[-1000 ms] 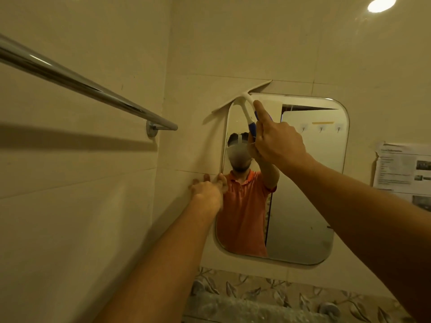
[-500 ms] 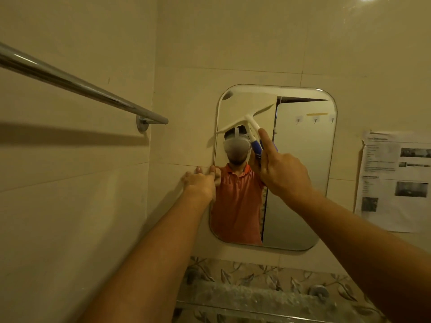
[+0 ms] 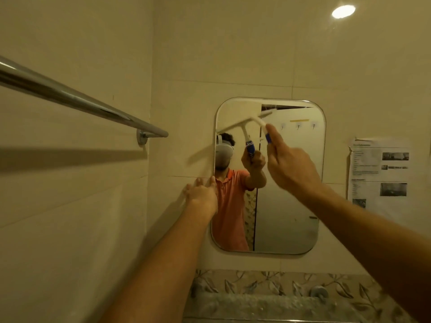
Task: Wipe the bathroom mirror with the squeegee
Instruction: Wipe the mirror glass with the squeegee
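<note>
Fingers of my right hand (image 3: 291, 169) gripped the squeegee (image 3: 255, 119) handle — blade tilted against the mirror (image 3: 286, 206); left hand (image 3: 201, 194) lay flat, fingers straight, at its left edge.

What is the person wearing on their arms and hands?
Nothing. The left hand and the right hand have no gloves or watch, and no sleeves cover the arms in view. The mirror reflects why: the person wears an orange short-sleeved polo shirt.

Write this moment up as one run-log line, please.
task: wipe mirror | right-hand grip: holds squeegee handle, blade on upper mirror | left-hand grip: rests flat on wall beside mirror's left edge
</note>
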